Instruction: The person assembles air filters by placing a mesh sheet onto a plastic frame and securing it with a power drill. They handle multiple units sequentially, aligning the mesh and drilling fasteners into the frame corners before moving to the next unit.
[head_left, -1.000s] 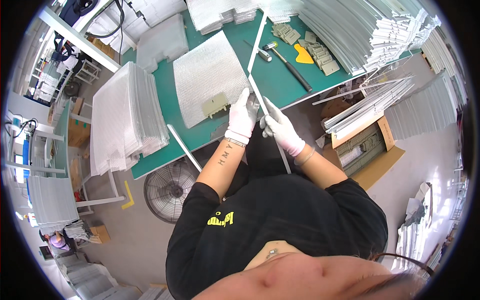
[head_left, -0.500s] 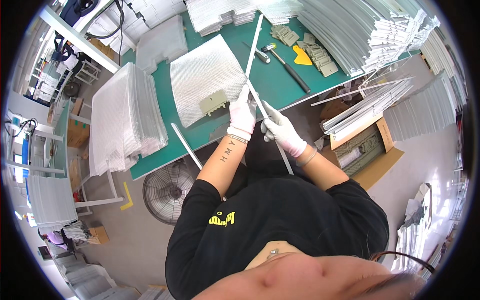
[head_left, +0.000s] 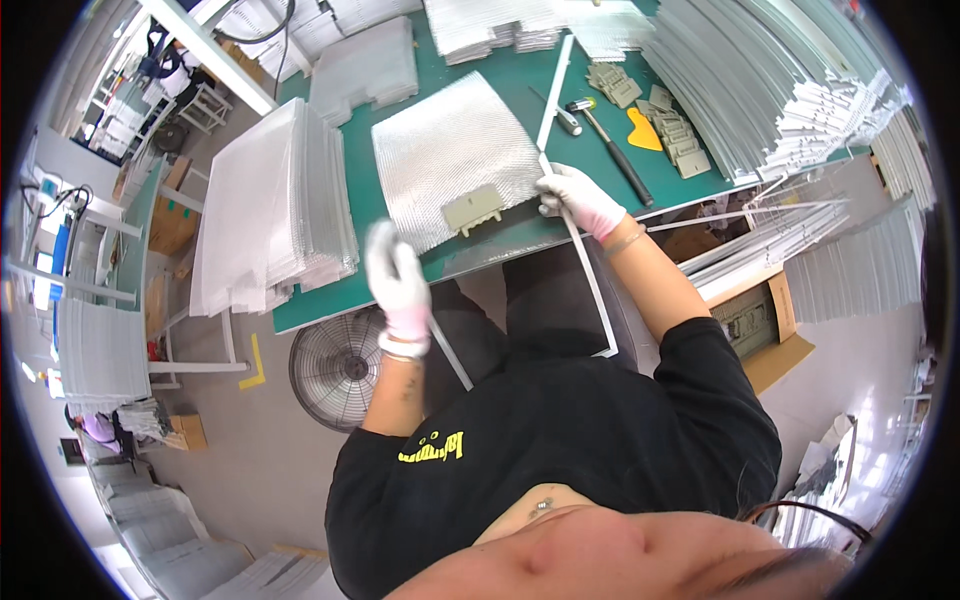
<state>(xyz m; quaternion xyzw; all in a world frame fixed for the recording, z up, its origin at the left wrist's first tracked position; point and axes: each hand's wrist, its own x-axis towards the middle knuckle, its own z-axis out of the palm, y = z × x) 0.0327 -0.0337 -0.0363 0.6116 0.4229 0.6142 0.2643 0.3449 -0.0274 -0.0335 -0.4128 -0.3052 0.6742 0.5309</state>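
Note:
My right hand [head_left: 580, 197], in a white glove, is closed around a thin white strip [head_left: 588, 270] at the table's front edge. The strip runs down toward my body and ends in a short bent corner. Beyond the hand, a white length [head_left: 556, 95] lies on the table in a slightly different direction. My gloved left hand [head_left: 398, 285] is blurred, fingers stretched out and thumb apart, over another white strip [head_left: 452, 357] that shows below it. Between the hands lies a silvery mesh sheet [head_left: 450, 150] with a grey-green notched plate [head_left: 472, 210] on its near edge.
On the green table [head_left: 350, 175] are a mesh-sheet stack [head_left: 265, 215], a hammer [head_left: 615, 150], a yellow scraper [head_left: 644, 129] and several small grey-green plates [head_left: 678, 130]. Long white strips [head_left: 740, 85] fill the right. A fan [head_left: 350, 370] and a cardboard box [head_left: 775, 355] stand below.
My left hand has let go of the strip beside my right hand and moved left to the other strip. My right hand still holds its strip. The view has shifted slightly.

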